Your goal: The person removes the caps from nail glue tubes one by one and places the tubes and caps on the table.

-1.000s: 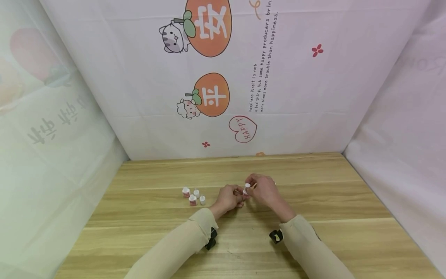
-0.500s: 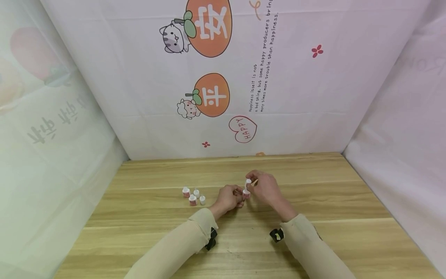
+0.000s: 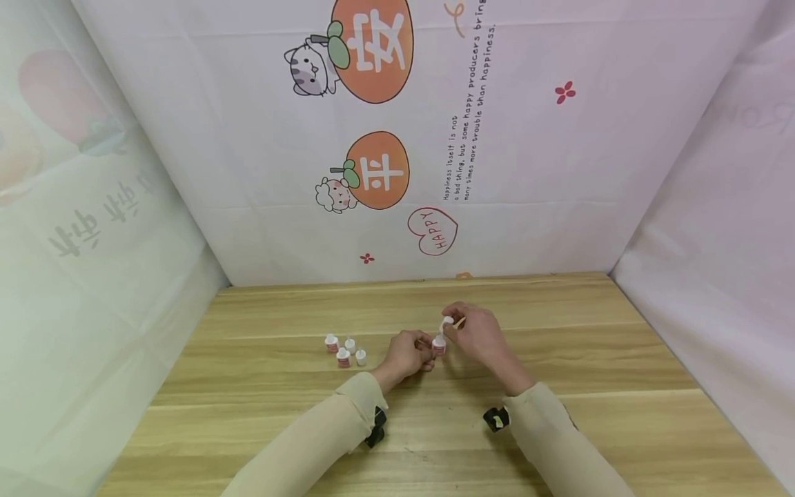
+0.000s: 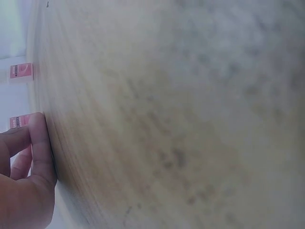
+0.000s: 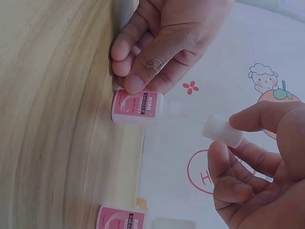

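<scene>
The left hand (image 3: 406, 353) grips a small white plastic bottle with a pink "NAIL GLUE" label (image 5: 136, 106), thumb on its near side and other fingers behind it, low on its body; the bottle stands upright on the pale wood-grain table (image 3: 590, 345), its translucent nozzle uncovered and pointing up; the right hand (image 3: 477, 335) pinches a white cylindrical plastic cap (image 5: 222, 131) between thumb and fingers, just above and to the right of the nozzle; the cap is tilted, and a thin pin (image 5: 199, 119) juts from it toward the nozzle, though whether its tip touches cannot be told; a second pink-labelled bottle (image 5: 121, 218) shows at the lower edge of the right wrist view, near the first one and partly cut off; well to the left of the hands, two more pink-and-white bottles, one farther back (image 3: 332, 343) and one nearer (image 3: 344, 357), stand close together, each with a white cap just to its right, the far cap (image 3: 350, 346) and the near cap (image 3: 361, 357); beige sleeves (image 3: 310, 438) cover both forearms; behind the table hangs a white printed cloth (image 3: 528, 172).
</scene>
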Tool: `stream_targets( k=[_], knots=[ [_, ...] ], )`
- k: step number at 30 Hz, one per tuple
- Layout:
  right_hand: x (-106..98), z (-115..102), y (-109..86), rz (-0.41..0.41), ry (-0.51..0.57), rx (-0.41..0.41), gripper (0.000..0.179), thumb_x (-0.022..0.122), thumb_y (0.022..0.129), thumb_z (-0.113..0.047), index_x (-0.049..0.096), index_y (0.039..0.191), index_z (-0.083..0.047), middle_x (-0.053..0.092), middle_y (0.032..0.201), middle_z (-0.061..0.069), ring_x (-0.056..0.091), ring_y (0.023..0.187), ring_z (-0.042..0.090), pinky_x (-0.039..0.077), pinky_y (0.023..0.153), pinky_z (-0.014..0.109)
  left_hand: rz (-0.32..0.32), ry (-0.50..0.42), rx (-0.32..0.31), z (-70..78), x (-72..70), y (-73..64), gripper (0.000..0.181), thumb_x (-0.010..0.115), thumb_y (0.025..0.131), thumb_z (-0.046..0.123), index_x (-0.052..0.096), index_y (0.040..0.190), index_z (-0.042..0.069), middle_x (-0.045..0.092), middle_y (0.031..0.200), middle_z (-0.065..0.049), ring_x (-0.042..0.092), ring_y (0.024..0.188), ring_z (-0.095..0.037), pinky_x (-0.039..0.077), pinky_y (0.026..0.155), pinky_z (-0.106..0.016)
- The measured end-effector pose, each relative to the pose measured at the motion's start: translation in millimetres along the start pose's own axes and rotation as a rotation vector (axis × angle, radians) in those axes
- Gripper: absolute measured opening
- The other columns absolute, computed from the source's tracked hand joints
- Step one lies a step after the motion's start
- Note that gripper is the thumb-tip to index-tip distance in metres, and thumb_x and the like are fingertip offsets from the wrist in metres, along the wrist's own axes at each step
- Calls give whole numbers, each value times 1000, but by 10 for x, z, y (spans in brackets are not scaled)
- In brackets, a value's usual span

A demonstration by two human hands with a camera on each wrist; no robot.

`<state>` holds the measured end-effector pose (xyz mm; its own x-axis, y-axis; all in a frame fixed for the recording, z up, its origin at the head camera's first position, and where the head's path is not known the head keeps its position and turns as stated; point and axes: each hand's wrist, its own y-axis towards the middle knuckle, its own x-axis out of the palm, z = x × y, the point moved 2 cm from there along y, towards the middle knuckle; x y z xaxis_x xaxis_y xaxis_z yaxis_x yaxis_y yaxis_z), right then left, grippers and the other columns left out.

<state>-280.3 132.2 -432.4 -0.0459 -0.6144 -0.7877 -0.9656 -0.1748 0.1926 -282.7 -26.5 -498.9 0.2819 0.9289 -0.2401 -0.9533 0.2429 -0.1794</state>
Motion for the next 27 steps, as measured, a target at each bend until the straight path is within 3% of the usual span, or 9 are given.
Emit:
stream_targets(
  k=[9,17,27],
  knots=[
    [-39,42,-13,43,18,-4,15,69,92,-27,69,95,-13,68,83,1,59,73,14,49,65,29,27,-1,-7,-32,-1,-7,13,66,91,-6,67,104,-4,75,89,-18,70,65,-16,62,59,-26],
    [-55,71,-21,58,12,-23,16,70,91,-29,68,92,-13,65,77,0,52,64,11,44,62,28,13,-21,-9,-51,-33,-33,12,68,90,-4,68,102,-2,76,90,-17,70,64,-15,61,59,-25],
    [-61,92,-26,51,32,-8,16,70,90,-29,66,90,-13,64,78,0,54,66,12,44,63,28,4,-3,-17,-51,-94,-116,14,67,92,0,67,105,-2,75,94,-20,72,71,-20,63,63,-29]
  ],
)
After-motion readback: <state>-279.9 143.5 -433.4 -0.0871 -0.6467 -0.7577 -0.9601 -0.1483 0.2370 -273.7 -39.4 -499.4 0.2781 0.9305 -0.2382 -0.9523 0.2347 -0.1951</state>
